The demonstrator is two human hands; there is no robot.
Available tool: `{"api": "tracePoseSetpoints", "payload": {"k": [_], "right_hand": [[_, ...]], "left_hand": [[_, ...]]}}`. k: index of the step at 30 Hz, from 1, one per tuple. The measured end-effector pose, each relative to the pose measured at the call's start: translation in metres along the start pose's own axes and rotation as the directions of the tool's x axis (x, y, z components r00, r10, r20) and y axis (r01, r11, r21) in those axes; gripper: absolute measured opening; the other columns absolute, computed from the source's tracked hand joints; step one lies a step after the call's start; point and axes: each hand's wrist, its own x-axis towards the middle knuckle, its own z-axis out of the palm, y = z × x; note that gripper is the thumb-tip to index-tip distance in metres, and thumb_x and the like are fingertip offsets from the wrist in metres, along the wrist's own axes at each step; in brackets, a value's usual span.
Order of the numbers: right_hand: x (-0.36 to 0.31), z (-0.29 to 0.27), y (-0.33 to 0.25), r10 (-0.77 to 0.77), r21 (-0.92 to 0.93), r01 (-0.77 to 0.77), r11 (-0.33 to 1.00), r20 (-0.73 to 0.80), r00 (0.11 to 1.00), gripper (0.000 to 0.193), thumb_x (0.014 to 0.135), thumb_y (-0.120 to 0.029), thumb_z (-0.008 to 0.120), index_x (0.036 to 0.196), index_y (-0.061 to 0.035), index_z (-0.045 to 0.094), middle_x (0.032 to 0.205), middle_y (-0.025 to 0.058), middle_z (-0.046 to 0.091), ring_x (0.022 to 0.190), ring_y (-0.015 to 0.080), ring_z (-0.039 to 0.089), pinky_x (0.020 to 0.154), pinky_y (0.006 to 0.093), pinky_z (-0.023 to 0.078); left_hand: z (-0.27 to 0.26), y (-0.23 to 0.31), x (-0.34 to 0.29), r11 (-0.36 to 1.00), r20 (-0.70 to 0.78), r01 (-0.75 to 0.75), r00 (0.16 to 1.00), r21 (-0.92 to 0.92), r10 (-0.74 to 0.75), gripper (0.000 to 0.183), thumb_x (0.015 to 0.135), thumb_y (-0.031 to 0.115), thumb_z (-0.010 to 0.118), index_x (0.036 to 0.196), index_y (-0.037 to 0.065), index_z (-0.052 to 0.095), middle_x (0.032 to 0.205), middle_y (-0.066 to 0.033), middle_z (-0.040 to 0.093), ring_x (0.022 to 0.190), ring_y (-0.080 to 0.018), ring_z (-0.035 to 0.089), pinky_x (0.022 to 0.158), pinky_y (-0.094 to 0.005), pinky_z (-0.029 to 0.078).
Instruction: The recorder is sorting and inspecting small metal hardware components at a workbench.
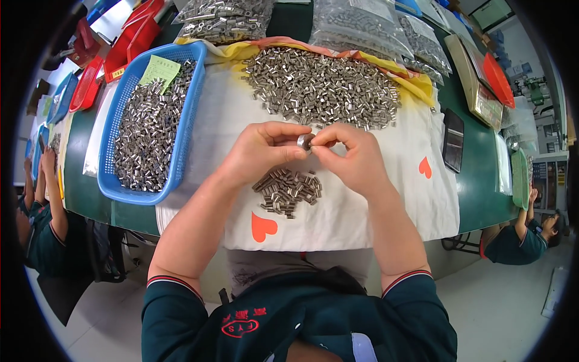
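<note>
Over the white cloth, my left hand (262, 148) pinches a short round metal piece (303, 142) with a dark centre between thumb and fingers. My right hand (350, 151) meets it from the other side, its thumb and forefinger closed at the dark end; whether a small part sits between those fingertips is hidden. Just below my hands lies a small pile of metal cylinders (288, 192). A far larger heap of similar cylinders (319, 84) spreads out beyond my hands.
A blue basket (107, 154) at left holds many cylinders and a green paper slip (160, 72). Bags of metal parts (356, 27) line the back. A phone-like dark device (453, 140) lies at right, near a red tray (498, 79). Other people sit at both sides.
</note>
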Motion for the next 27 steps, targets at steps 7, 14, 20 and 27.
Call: {"api": "tracePoseSetpoints", "payload": {"k": [7,14,20,27], "right_hand": [[-0.0011,-0.0061,-0.0009,0.085,0.148,-0.096,0.984,0.077,0.993,0.006,0.072,-0.003,0.059,0.078,0.0001,0.06,0.076,0.0056,0.06,0.068,0.012,0.056,0.064,0.0242,0.045],[-0.0011,-0.0047,-0.0006,0.096,0.089,-0.104,0.991,0.085,0.992,0.006,0.072,-0.003,0.059,0.077,0.0,0.059,0.075,0.0053,0.06,0.068,0.0131,0.058,0.063,0.0246,0.047],[-0.0016,-0.0034,0.0009,0.13,0.133,-0.14,0.981,0.079,0.988,0.006,0.072,-0.003,0.059,0.077,-0.0003,0.059,0.075,0.0048,0.06,0.07,0.0124,0.058,0.062,0.0238,0.046],[-0.0015,-0.0042,0.0044,0.107,0.126,-0.118,0.985,0.092,0.99,0.006,0.072,-0.003,0.06,0.078,-0.0011,0.06,0.074,0.004,0.061,0.07,0.0113,0.057,0.063,0.0237,0.046]], "left_hand": [[-0.0022,-0.0032,0.0011,0.998,0.04,-0.031,0.999,-0.058,0.033,0.036,0.075,-0.002,0.064,0.11,-0.002,0.055,0.091,-0.0054,0.062,0.081,-0.0089,0.059,0.072,-0.02,0.048],[0.0001,0.0012,-0.0013,0.999,0.039,-0.016,0.999,-0.049,0.018,0.037,0.075,-0.002,0.064,0.11,-0.003,0.055,0.09,-0.0052,0.061,0.081,-0.0091,0.058,0.073,-0.0205,0.048],[-0.0009,0.0006,0.0001,1.0,0.039,-0.013,0.999,0.013,0.012,0.037,0.074,-0.002,0.065,0.11,-0.003,0.055,0.089,-0.004,0.061,0.079,-0.0079,0.057,0.071,-0.0199,0.048],[0.0008,0.0018,-0.0016,1.0,0.029,0.001,1.0,-0.006,-0.001,0.037,0.074,-0.002,0.065,0.11,-0.004,0.054,0.091,-0.0056,0.061,0.081,-0.0089,0.058,0.073,-0.0209,0.049]]}}
